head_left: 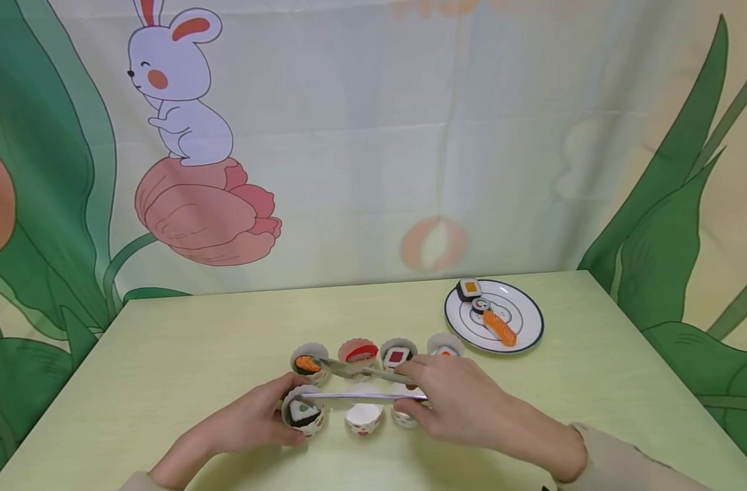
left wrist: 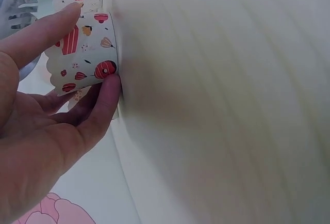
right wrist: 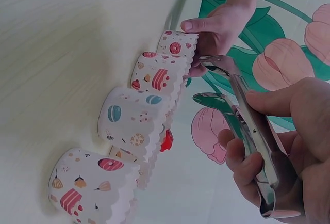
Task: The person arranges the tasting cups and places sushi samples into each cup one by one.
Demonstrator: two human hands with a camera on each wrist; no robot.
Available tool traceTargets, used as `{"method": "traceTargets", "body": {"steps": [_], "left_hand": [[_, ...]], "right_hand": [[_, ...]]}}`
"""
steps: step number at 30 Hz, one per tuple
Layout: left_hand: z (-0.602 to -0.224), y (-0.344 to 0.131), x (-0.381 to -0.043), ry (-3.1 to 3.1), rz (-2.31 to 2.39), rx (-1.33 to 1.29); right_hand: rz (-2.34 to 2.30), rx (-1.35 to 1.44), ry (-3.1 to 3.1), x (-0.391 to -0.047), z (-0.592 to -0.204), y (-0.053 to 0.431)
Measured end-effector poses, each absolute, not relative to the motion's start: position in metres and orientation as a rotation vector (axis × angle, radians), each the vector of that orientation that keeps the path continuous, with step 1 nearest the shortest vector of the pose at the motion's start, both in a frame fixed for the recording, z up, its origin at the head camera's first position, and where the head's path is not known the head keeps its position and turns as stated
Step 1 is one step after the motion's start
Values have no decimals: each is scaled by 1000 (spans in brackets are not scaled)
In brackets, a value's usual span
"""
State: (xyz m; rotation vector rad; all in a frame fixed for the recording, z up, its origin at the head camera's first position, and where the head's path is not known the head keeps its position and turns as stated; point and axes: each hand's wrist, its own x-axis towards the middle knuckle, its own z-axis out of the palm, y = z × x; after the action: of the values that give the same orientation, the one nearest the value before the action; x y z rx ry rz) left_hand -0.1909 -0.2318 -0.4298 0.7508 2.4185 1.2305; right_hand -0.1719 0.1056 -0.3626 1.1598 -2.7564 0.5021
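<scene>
My left hand (head_left: pixel 251 419) grips the front-left paper cup (head_left: pixel 313 427) at its sides; in the left wrist view this printed cup (left wrist: pixel 85 53) lies between thumb and fingers. Inside sits a white rice piece (head_left: pixel 302 412) with a dark wrap. With my right hand (head_left: pixel 462 402) I hold metal tongs (head_left: pixel 361 395). Their arms stand apart with nothing between the tips, as the tongs (right wrist: pixel 252 131) show in the right wrist view. One tip is over the gripped cup, the other beside the orange-topped sushi (head_left: pixel 308 364) in the cup behind.
Other scalloped cups stand in two rows, holding a red-topped piece (head_left: pixel 361 353) and a roll with a dark red centre (head_left: pixel 397 357). A front cup (head_left: pixel 364 417) shows its white inside. At the back right, a blue-rimmed plate (head_left: pixel 529 320) bears two rolls and salmon sushi (head_left: pixel 499 328).
</scene>
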Motion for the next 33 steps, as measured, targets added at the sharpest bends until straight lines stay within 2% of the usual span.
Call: {"method": "traceTargets", "body": {"steps": [33], "left_hand": [[-409, -198, -172, 2863, 768, 793]], "right_hand": [[657, 905, -2778, -180, -356, 152]]}}
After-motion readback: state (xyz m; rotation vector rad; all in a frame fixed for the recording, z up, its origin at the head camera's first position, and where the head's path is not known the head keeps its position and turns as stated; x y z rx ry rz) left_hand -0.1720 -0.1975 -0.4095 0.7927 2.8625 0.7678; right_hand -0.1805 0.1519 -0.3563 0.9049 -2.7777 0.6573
